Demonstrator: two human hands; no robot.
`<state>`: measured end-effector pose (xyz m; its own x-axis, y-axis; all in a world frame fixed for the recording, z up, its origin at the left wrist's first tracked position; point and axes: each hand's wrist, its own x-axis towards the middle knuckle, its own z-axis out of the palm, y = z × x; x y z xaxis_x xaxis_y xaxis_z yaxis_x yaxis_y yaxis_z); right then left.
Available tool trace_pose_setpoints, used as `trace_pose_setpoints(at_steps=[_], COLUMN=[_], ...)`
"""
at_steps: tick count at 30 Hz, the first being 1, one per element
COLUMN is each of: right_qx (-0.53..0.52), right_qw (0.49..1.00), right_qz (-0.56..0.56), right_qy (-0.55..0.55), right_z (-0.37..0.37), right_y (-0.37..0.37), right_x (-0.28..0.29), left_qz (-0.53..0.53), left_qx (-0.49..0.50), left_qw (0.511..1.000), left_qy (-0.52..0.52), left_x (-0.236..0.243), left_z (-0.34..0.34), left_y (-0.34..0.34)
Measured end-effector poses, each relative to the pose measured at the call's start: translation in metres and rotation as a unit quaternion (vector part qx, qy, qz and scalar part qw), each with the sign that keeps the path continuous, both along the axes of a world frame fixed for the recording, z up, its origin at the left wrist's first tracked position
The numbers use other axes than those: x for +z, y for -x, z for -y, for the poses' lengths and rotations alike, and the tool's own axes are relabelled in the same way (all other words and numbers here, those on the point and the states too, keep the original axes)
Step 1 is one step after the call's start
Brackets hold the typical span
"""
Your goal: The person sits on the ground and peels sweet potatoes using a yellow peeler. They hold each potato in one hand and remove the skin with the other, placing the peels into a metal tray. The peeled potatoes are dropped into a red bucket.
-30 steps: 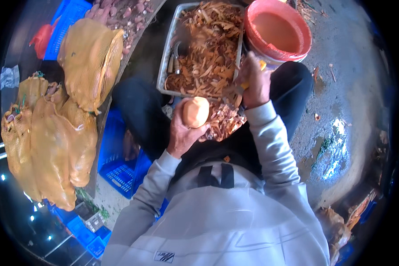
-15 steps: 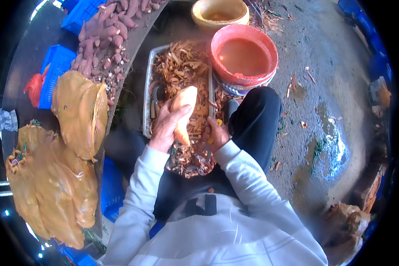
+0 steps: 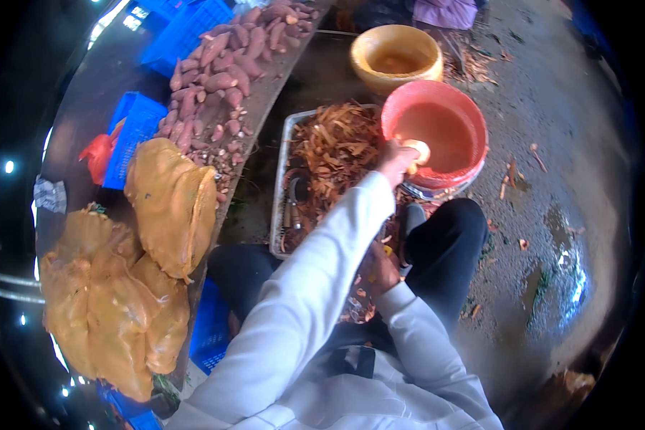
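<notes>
So from the head view, the left hand (image 3: 395,159) is stretched out over the rim of the red bucket (image 3: 473,118), fingers wrapped round a peeled sweet potato (image 3: 417,151) that sits right at the edge above the cloudy water. The right hand (image 3: 381,269) is down in the lap among loose peelings; can't tell if it's closed on anything. A metal tray (image 3: 279,193) full of peelings sits just beside the bucket, a yellow bowl (image 3: 380,44) behind it. If it's going in the water, I'd say lower it close to the surface before letting go, so nothing splashes onto the tray
</notes>
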<state>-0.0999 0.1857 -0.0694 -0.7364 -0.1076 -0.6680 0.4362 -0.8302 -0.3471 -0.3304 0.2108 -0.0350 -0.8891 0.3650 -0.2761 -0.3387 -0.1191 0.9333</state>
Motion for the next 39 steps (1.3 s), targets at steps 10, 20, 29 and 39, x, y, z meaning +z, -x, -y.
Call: trace_pose_setpoints(at_steps=[10, 20, 29, 39], right_qx=[0.001, 0.041, 0.017, 0.042], right_qw=[0.992, 0.997, 0.999, 0.962], right_qz=[-0.090, -0.003, -0.022, -0.256], right_qy=[-0.094, -0.070, 0.046, -0.080], right_z=[-0.001, 0.003, 0.003, -0.013], right_y=[-0.003, 0.004, 0.029, 0.153], right_x=[0.009, 0.001, 0.012, 0.139], left_qz=[0.026, -0.022, 0.064, 0.008], left_qx=[0.004, -0.057, 0.062, 0.147], left_qw=[0.995, 0.998, 0.993, 0.984], left_qy=[0.100, 0.032, 0.075, 0.097], left_x=[0.025, 0.055, 0.048, 0.059], left_z=[-0.008, 0.120, 0.242, 0.318], left_y=[-0.011, -0.121, -0.151, -0.086])
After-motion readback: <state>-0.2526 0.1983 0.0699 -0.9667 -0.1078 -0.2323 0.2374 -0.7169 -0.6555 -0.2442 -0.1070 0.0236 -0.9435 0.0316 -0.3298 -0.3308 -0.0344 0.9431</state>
